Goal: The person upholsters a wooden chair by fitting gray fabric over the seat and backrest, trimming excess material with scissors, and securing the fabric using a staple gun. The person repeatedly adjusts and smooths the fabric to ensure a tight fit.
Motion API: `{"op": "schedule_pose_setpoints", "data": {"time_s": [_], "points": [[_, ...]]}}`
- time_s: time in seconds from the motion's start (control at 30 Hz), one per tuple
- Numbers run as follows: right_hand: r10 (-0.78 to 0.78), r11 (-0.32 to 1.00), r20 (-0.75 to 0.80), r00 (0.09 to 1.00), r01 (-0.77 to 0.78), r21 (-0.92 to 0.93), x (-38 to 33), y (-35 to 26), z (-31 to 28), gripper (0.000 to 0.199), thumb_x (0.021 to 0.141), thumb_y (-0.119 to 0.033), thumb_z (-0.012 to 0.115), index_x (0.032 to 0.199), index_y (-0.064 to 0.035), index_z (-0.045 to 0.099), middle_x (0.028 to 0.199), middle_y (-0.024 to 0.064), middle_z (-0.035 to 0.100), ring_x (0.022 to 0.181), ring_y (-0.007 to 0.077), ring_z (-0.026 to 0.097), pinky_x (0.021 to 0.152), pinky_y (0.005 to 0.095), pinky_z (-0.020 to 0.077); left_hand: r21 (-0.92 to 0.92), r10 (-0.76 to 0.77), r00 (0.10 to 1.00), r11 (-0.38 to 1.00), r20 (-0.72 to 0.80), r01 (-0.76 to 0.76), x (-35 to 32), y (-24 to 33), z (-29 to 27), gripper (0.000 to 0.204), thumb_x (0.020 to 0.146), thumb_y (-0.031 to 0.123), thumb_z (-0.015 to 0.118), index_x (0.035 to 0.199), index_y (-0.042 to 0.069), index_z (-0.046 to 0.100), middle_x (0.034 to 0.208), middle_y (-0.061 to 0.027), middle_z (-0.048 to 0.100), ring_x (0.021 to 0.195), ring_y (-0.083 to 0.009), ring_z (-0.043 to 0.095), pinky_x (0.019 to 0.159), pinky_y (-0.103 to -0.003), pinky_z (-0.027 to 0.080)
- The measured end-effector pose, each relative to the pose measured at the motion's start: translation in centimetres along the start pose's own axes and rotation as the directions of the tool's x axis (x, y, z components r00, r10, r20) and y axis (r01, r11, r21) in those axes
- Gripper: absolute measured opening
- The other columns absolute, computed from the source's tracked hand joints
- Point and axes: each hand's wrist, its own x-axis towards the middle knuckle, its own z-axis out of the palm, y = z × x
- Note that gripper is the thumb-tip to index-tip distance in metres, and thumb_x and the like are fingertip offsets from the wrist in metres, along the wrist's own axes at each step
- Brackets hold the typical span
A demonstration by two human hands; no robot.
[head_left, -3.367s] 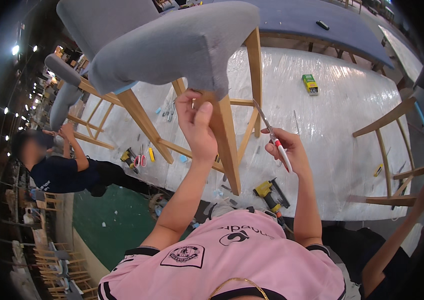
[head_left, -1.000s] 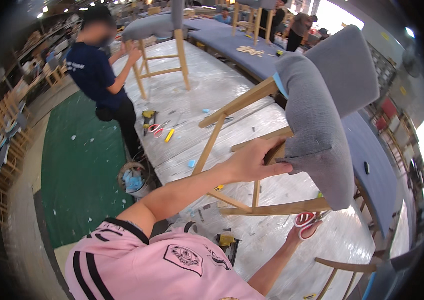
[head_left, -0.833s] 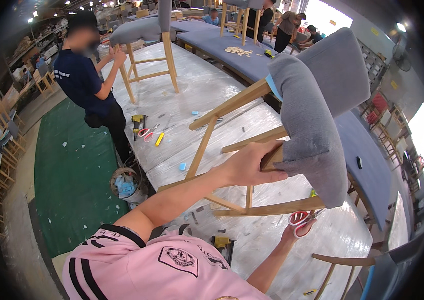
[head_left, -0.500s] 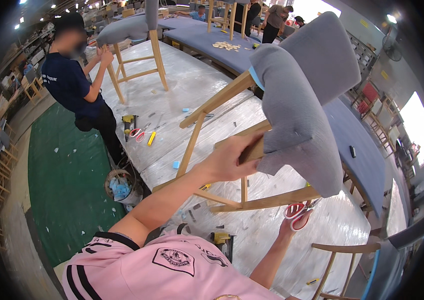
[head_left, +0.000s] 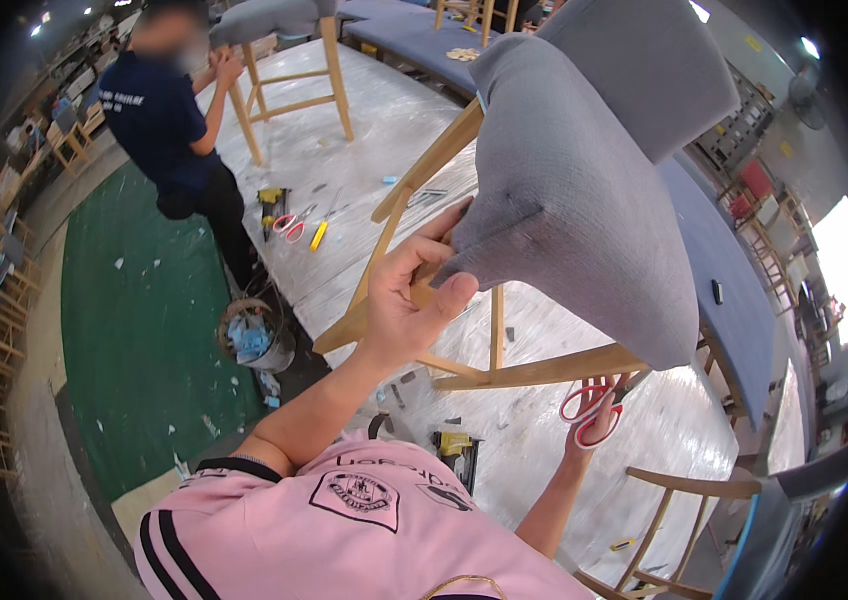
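Grey chair (head_left: pixel 584 210) over plastic-wrapped table (head_left: pixel 384 115). Left hand (head_left: pixel 406 300) at chair's near seat corner, fingers curled by cloth edge, can't tell if it's actually pinching. Right hand (head_left: pixel 594 428) clamped on scissors (head_left: pixel 628 389), just beside chair's right-hand leg. Yellow-black tool (head_left: pixel 458 453) on chair's near side, bucket (head_left: pixel 278 358) off left of chair.

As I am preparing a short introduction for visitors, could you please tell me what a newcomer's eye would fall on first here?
Most likely the large gray upholstered chair, right of centre, with the left hand at its seat edge. Lower right, the right hand holds red-and-white scissors. At upper left, a co-worker in a dark shirt stands near another chair.
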Motion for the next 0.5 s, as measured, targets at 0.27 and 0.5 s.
{"op": "schedule_pose_setpoints", "data": {"time_s": [0.27,0.5], "points": [[-0.394,0.918,-0.191,0.899,0.394,-0.038,1.0,-0.6,-3.4,0.070,0.105,-0.038,0.052,0.157,0.0026,0.027,0.141,0.0206,0.050,0.127,0.0310,0.051,0.110,0.0484,0.0411,0.301,-0.047,0.998,0.953,0.032,0.035,-0.4,2.1,-4.6,0.035,0.086,0.019,0.083,0.111,-0.004,0.076,0.153,-0.0237,0.050,0.140,-0.0331,0.051,0.113,-0.042,0.039],[-0.325,0.571,0.448,0.833,0.551,-0.609,1.8,-16.0,5.2,0.079,0.098,-0.060,0.055,0.143,0.0045,0.048,0.127,0.0175,0.057,0.091,0.0254,0.064,0.072,0.0333,0.0542,0.196,-0.150,0.988,0.971,0.043,0.139,-1.0,2.2,-5.9,0.035,0.086,0.018,0.083,0.115,0.000,0.076,0.155,-0.0218,0.048,0.142,-0.0349,0.048,0.115,-0.043,0.036]]}}
